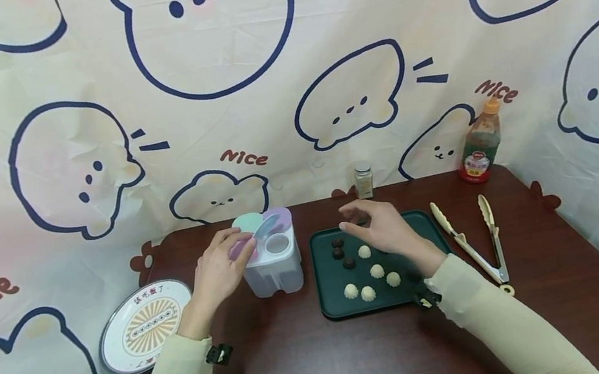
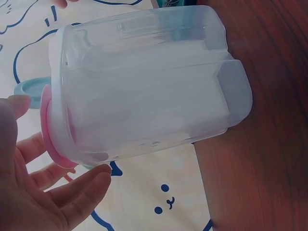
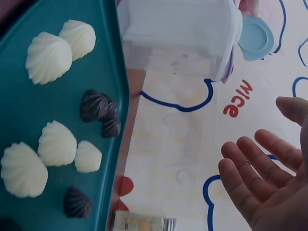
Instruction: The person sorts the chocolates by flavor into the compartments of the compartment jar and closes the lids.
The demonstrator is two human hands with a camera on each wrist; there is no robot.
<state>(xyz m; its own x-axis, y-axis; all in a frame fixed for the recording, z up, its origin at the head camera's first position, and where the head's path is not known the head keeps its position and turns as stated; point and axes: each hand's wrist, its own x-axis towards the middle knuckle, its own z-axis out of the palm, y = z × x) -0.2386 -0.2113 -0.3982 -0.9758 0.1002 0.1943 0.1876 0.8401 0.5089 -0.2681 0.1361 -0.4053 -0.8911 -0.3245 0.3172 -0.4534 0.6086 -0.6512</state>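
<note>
Left hand (image 1: pixel 217 272) at translucent white plastic compartment container (image 1: pixel 273 258)
Fingertips touch its pink lid (image 2: pixel 48 130); grip relaxed. Right hand (image 1: pixel 379 230) hovers loosely spread, empty, above dark green tray (image 1: pixel 331 296).

L hand (image 1: pixel 222 266) fingers relaxed, reaching fwd; R hand (image 1: pixel 379 226) hovering, fingers loosely spread.

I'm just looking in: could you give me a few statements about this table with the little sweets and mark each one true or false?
1. The left hand touches the clear container. True.
2. The right hand holds the tongs. False: the tongs lie on the table, and the hand hovers over the green tray holding nothing.
3. The tray carries both white and dark sweets. True.
4. The sauce bottle lies on its side. False: it stands upright.
</note>
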